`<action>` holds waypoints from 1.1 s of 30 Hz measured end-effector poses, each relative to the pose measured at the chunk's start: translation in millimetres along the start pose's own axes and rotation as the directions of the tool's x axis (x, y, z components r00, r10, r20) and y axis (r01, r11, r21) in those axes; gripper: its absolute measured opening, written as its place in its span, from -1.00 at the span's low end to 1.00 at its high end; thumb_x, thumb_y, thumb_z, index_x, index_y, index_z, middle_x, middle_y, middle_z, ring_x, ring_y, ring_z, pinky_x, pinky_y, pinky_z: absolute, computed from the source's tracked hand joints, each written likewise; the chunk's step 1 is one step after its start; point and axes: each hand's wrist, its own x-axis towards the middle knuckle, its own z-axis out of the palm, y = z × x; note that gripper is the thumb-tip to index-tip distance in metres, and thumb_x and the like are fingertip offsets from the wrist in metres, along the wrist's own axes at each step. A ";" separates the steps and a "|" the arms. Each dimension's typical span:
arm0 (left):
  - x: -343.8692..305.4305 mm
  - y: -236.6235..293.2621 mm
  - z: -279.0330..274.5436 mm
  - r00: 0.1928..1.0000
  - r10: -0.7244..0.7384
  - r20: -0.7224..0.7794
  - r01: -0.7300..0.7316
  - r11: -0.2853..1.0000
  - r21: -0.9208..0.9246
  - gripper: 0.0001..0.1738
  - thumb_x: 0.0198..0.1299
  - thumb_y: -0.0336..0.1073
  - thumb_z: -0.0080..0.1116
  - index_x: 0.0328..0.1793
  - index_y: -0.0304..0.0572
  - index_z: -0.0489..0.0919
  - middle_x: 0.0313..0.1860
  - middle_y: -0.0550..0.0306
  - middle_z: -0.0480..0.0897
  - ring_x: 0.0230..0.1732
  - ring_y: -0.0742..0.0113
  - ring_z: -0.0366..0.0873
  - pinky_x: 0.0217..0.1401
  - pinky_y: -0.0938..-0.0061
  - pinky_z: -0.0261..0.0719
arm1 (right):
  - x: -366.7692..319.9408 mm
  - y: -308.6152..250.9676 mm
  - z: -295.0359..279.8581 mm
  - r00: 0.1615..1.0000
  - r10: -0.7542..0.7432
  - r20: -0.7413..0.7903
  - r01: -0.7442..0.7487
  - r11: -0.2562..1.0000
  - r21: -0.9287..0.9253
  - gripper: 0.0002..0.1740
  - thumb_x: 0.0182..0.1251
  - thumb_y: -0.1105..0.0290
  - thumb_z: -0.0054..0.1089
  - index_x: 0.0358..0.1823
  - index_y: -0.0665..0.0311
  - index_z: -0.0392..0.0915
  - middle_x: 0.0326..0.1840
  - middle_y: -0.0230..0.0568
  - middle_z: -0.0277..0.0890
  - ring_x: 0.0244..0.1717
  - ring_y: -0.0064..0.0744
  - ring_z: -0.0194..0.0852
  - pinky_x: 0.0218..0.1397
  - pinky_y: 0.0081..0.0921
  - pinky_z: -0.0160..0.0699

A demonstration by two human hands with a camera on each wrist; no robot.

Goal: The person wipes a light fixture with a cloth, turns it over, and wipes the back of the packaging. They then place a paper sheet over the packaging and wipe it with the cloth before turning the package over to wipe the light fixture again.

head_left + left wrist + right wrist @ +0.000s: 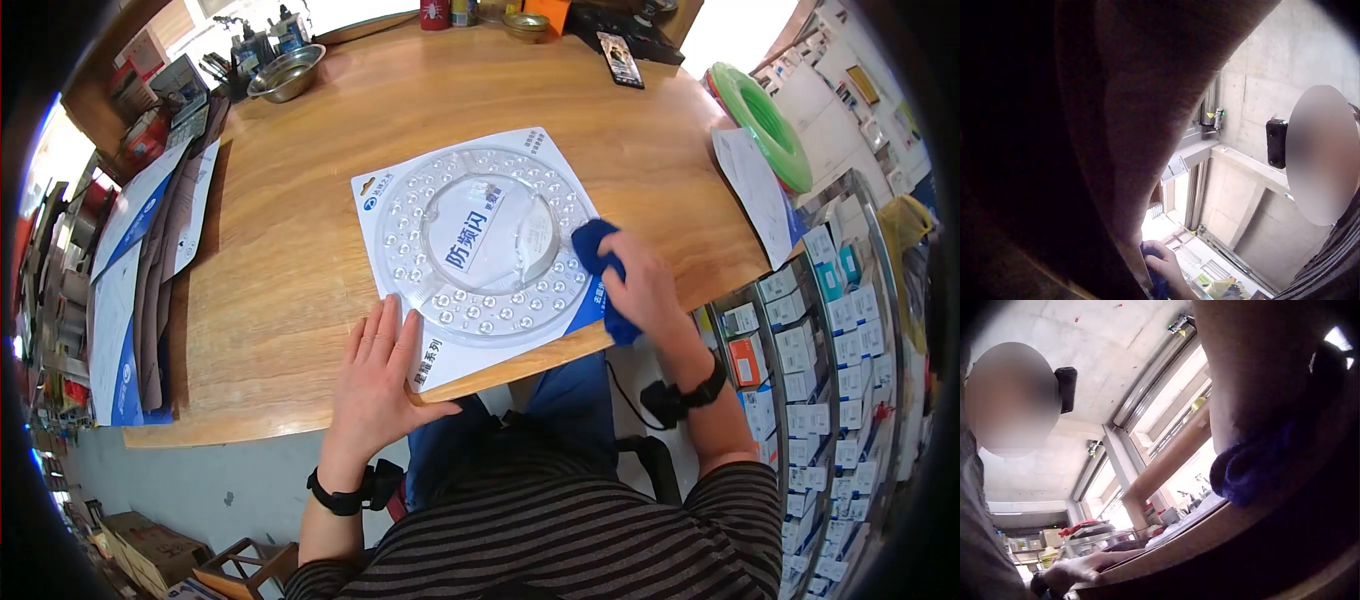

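Note:
A clear plastic blister pack on a white and blue card (pixel 385 290) lies tilted on the wooden table, a ring of round lenses inside it. My left hand (pixel 375 390) rests with straight fingers at the card's lower left corner, fingertips on its edge, thumb pointing right. At the pack's right edge my right hand (pixel 645 285) grips a dark blue cloth (pixel 590 243), part of which hangs by the table edge. In the right wrist view the blue cloth (pixel 1241 472) shows beneath the hand. The left wrist view is mostly filled by the dark near hand.
Stacked cards (pixel 150 270) lie at the table's left side. A metal bowl (pixel 287 75) and a phone (pixel 620 60) are at the back. Green rings (pixel 765 125) and a card (pixel 752 190) sit at the right edge, above shelves of small boxes (pixel 800 350).

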 end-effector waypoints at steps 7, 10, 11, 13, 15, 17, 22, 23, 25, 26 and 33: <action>-0.8 -1.8 2.3 1.000 0.017 -0.006 -0.017 1.000 0.011 0.24 -0.35 0.39 0.34 0.36 -0.37 0.24 0.40 -0.36 0.16 0.44 -0.22 0.07 0.44 0.03 0.01 | 89.8 24.9 17.3 0.950 0.191 0.246 -0.145 0.970 -0.194 -0.76 0.12 0.50 -0.03 -0.13 0.24 0.41 -0.11 -0.02 0.49 -0.02 0.04 0.43 -0.03 -0.14 0.43; -1.2 -0.8 2.9 1.000 0.011 -0.005 -0.011 0.999 0.034 0.24 -0.35 0.38 0.34 0.36 -0.39 0.24 0.39 -0.36 0.17 0.43 -0.22 0.08 0.44 0.04 0.01 | 123.8 30.8 29.1 0.945 0.156 0.287 -0.094 0.971 -0.218 -0.75 0.16 0.49 -0.06 -0.11 0.28 0.41 -0.10 0.01 0.51 -0.02 0.04 0.46 -0.04 -0.14 0.45; -1.4 -0.1 3.4 1.000 0.021 -0.007 -0.021 0.999 0.043 0.24 -0.35 0.38 0.34 0.36 -0.39 0.24 0.39 -0.36 0.17 0.43 -0.22 0.08 0.44 0.04 0.01 | 135.7 33.9 37.1 0.935 0.127 0.332 -0.042 0.967 -0.251 -0.75 0.16 0.48 -0.05 -0.10 0.29 0.43 -0.10 0.02 0.52 -0.03 0.03 0.48 -0.04 -0.15 0.47; -1.6 -1.1 3.2 1.000 0.023 -0.019 -0.022 0.999 0.040 0.23 -0.34 0.38 0.34 0.35 -0.40 0.25 0.39 -0.36 0.18 0.42 -0.23 0.09 0.44 0.04 0.01 | 154.0 23.2 45.9 0.927 0.089 0.364 0.015 0.962 -0.274 -0.74 0.17 0.47 -0.04 -0.09 0.31 0.44 -0.11 0.04 0.53 -0.04 0.03 0.50 -0.04 -0.16 0.49; -2.2 -2.1 4.2 0.999 0.029 -0.024 -0.028 0.999 0.038 0.23 -0.35 0.37 0.35 0.35 -0.40 0.24 0.39 -0.36 0.17 0.42 -0.24 0.09 0.43 0.03 0.02 | 170.5 5.9 55.1 0.916 0.047 0.398 0.050 0.972 -0.228 -0.71 0.17 0.46 -0.02 -0.08 0.34 0.47 -0.11 0.07 0.54 -0.04 0.01 0.52 -0.03 -0.17 0.52; -1.5 -2.1 4.3 0.999 0.033 -0.026 -0.032 0.999 0.027 0.23 -0.35 0.36 0.36 0.35 -0.41 0.24 0.40 -0.36 0.16 0.42 -0.25 0.09 0.43 0.02 0.02 | 183.6 -17.0 76.1 0.887 -0.073 0.456 0.143 0.982 -0.122 -0.74 0.13 0.52 -0.03 -0.12 0.32 0.47 -0.11 0.08 0.49 -0.01 0.02 0.46 0.01 -0.20 0.45; -2.6 -1.0 3.7 0.999 0.032 -0.041 -0.031 0.998 0.046 0.24 -0.38 0.33 0.39 0.36 -0.40 0.23 0.38 -0.35 0.19 0.40 -0.23 0.13 0.43 0.03 0.04 | 145.3 -110.8 99.3 0.814 -0.385 0.435 0.397 0.915 0.066 -0.73 0.07 0.51 0.06 -0.14 0.32 0.46 -0.04 0.00 0.39 -0.07 0.03 0.42 -0.03 -0.18 0.51; -2.8 -2.2 4.1 0.999 0.024 -0.043 -0.022 0.999 0.047 0.24 -0.38 0.33 0.39 0.36 -0.40 0.23 0.38 -0.35 0.19 0.40 -0.23 0.13 0.43 0.03 0.04 | 133.4 -122.9 96.9 0.787 -0.456 0.415 0.438 0.887 0.143 -0.72 0.05 0.51 0.08 -0.14 0.31 0.46 -0.05 -0.03 0.37 -0.07 0.01 0.39 -0.04 -0.19 0.51; -2.8 -3.7 6.4 0.997 0.047 -0.058 -0.045 0.998 0.034 0.25 -0.39 0.33 0.40 0.36 -0.40 0.23 0.37 -0.35 0.21 0.40 -0.21 0.13 0.43 0.05 0.04 | 110.5 -132.8 88.6 0.718 -0.563 0.410 0.522 0.824 0.220 -0.71 0.02 0.52 0.09 -0.15 0.28 0.47 -0.08 -0.09 0.35 -0.05 -0.04 0.34 -0.07 -0.24 0.52; -2.4 -3.7 6.5 0.998 0.042 -0.056 -0.040 0.999 0.029 0.25 -0.39 0.33 0.40 0.36 -0.40 0.23 0.37 -0.35 0.21 0.40 -0.21 0.13 0.43 0.05 0.04 | 101.2 -129.5 87.7 0.686 -0.629 0.367 0.571 0.777 0.264 -0.73 -0.01 0.53 0.11 -0.20 0.27 0.50 -0.10 -0.13 0.36 -0.07 -0.08 0.33 -0.08 -0.27 0.50; -1.0 -3.4 3.8 0.999 0.025 -0.032 -0.025 1.000 -0.001 0.25 -0.37 0.33 0.39 0.36 -0.44 0.21 0.39 -0.35 0.18 0.45 -0.17 0.07 0.45 0.05 0.00 | 62.7 -100.9 24.0 0.573 -0.645 0.505 0.515 0.763 0.391 -0.85 -0.05 0.56 0.13 -0.38 0.23 0.54 -0.19 -0.26 0.39 -0.13 -0.20 0.34 -0.14 -0.35 0.47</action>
